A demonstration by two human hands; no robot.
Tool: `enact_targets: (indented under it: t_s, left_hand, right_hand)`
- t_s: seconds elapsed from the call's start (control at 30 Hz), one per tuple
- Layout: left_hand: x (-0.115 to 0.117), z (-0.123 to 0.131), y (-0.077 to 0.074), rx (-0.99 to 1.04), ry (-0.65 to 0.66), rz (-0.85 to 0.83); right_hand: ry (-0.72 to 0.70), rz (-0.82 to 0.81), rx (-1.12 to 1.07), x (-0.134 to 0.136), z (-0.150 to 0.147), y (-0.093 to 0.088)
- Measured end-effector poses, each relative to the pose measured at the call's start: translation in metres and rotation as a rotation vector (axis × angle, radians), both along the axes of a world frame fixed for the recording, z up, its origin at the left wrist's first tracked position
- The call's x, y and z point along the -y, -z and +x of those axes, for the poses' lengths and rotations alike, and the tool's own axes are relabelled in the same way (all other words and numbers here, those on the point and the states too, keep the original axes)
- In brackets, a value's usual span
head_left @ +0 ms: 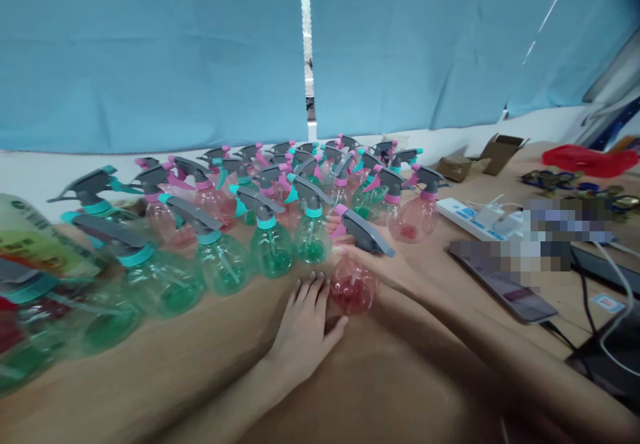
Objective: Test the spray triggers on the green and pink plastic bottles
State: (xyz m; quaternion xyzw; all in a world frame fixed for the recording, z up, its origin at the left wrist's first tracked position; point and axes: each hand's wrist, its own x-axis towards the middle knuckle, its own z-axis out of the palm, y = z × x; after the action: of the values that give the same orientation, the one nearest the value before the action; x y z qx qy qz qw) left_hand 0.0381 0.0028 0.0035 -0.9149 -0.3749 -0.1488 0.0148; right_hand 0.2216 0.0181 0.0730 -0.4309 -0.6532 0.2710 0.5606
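A spray bottle with a pink transparent body [353,289], a pink collar and a grey trigger head stands at the front of a crowd of similar bottles. My right hand [380,264] reaches in from the right and is closed around its neck, just under the head; part of the grip is hidden. My left hand [306,321] lies on the table left of this bottle, palm down, fingers stretched and thumb apart; whether it touches the bottle I cannot tell. Beyond my left hand's fingertips stands a green spray bottle [313,237], and another green bottle [273,247] is beside it.
Several more pink and green spray bottles fill the table's back and left. At far left is a green-and-white bag [43,237]. On the right are a white power strip [465,219], a phone [500,284] with cables, an open cardboard box [503,154] and a red item [590,161].
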Motion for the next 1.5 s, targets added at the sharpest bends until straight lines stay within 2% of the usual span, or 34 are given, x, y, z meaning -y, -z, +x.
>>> enact_targets:
  t_s: [0.23, 0.47, 0.6, 0.8, 1.0, 1.2, 1.5]
  left_hand:
    - [-0.001, 0.001, 0.001, 0.021, 0.006, 0.007]
    - [-0.002, 0.001, 0.004, 0.067, 0.011, 0.023]
    - [-0.003, 0.000, 0.005, 0.070, 0.020, 0.026]
    - [-0.003, -0.001, 0.005, 0.061, 0.027, 0.040]
    - [-0.005, -0.001, 0.007, 0.061, 0.022, 0.050]
    - [-0.007, -0.003, 0.009, 0.055, 0.031, 0.065]
    - [-0.006, -0.004, 0.006, -0.006, 0.016, 0.074]
  right_hand:
    - [0.132, 0.009, 0.172, 0.008, 0.005, 0.008]
    - [0.125, 0.083, 0.281, 0.027, 0.009, 0.003]
    - [0.184, 0.131, 0.377, 0.028, 0.020, 0.006]
    - [0.327, 0.098, 0.404, 0.009, 0.032, 0.009]
    - [0.411, 0.086, 0.456, -0.020, 0.033, 0.006]
    - [0.410, 0.087, 0.490, -0.044, 0.038, 0.004]
    - [0.412, 0.097, 0.490, -0.060, 0.039, 0.003]
